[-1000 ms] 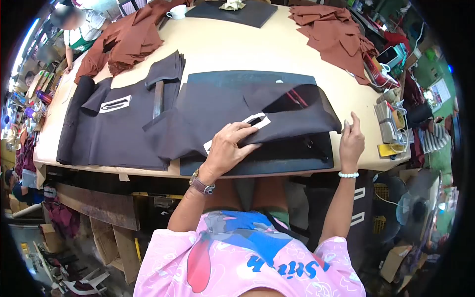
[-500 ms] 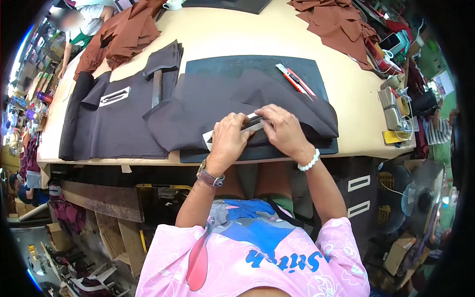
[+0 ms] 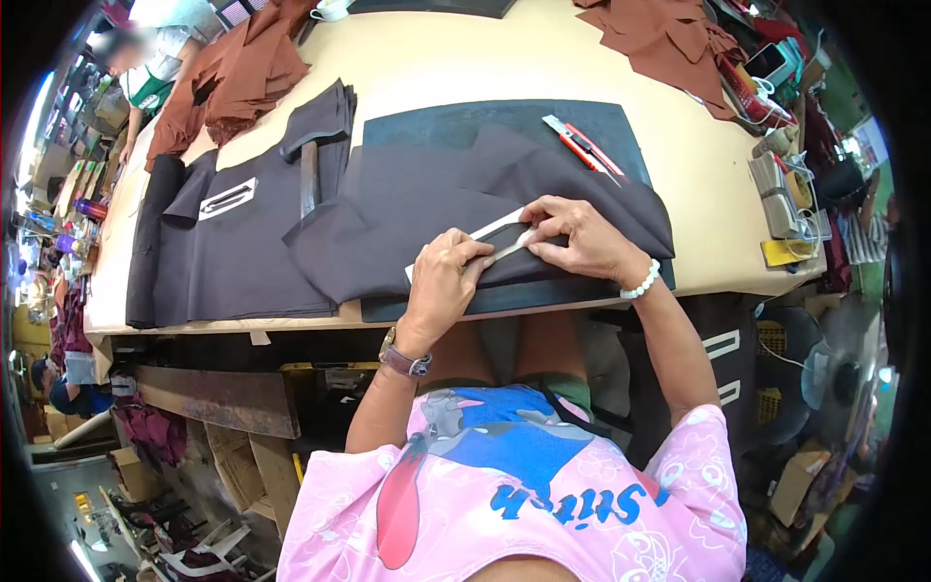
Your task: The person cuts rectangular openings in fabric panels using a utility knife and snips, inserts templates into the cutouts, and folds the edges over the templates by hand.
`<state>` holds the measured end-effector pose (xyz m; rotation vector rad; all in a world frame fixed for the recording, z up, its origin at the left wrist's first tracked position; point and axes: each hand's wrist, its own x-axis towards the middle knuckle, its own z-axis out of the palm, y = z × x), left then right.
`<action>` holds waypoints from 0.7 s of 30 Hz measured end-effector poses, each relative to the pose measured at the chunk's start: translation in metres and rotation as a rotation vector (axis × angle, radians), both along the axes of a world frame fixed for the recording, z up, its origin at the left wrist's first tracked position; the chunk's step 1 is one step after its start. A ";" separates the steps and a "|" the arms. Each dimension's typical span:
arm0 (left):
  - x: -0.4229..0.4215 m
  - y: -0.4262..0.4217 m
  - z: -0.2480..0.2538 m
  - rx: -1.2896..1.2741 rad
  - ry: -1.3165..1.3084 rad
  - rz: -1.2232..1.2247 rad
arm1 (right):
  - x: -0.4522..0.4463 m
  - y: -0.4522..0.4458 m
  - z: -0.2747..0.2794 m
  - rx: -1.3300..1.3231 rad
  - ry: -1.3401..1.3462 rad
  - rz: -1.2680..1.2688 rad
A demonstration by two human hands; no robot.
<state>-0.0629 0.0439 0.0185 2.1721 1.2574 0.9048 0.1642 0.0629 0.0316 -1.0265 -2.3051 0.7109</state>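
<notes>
A narrow white rectangular frame (image 3: 497, 225) lies slanted on dark brown fabric (image 3: 388, 213) near the table's front edge. My left hand (image 3: 444, 276) is closed at its left end, with thumb and forefinger pinching the lower white strip. My right hand (image 3: 587, 238) pinches the same strip near its right end, thumb and fingertips together. The fabric shows through the frame's opening. Under the fabric is a dark green cutting mat (image 3: 601, 126). Just beyond my right hand lies a red and white utility knife (image 3: 574, 141), with another slim red tool against it.
A hammer (image 3: 309, 179) rests on the fabric to the left, near another white frame (image 3: 228, 198). Brown cut pieces (image 3: 247, 82) are piled at the back left, more brown pieces (image 3: 659, 48) at the back right. A person (image 3: 160, 68) stands at the far left.
My right hand has shifted right and its fingers now pinch the lower strip. The frame's opening shows more plainly. The whole view has shifted slightly.
</notes>
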 end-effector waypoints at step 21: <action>-0.055 -0.026 0.008 0.059 0.109 0.060 | -0.065 0.009 -0.022 0.343 -0.194 -0.149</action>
